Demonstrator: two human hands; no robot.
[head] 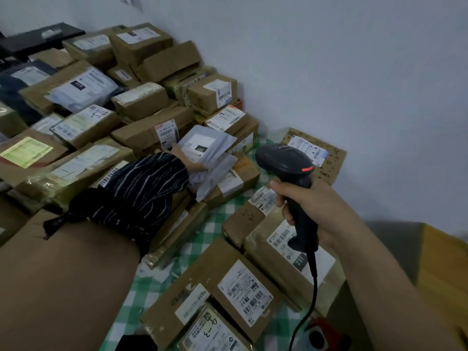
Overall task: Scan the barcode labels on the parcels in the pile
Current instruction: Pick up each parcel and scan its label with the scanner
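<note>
On my left the pile of parcels covers most of the desk with its green checked cloth. The brown boxes are stacked back to the wall, most with their labels facing up. My striped sleeve reaches across them, and my left hand grips the near edge of a grey mailer, which lies tilted on top of the boxes with a dark "231" tag showing. Further right, my right hand is wrapped tight around the handle of the black scanner, its head held above the cloth, just right of the mailer. Its cable hangs down over a labelled box in front of me.
</note>
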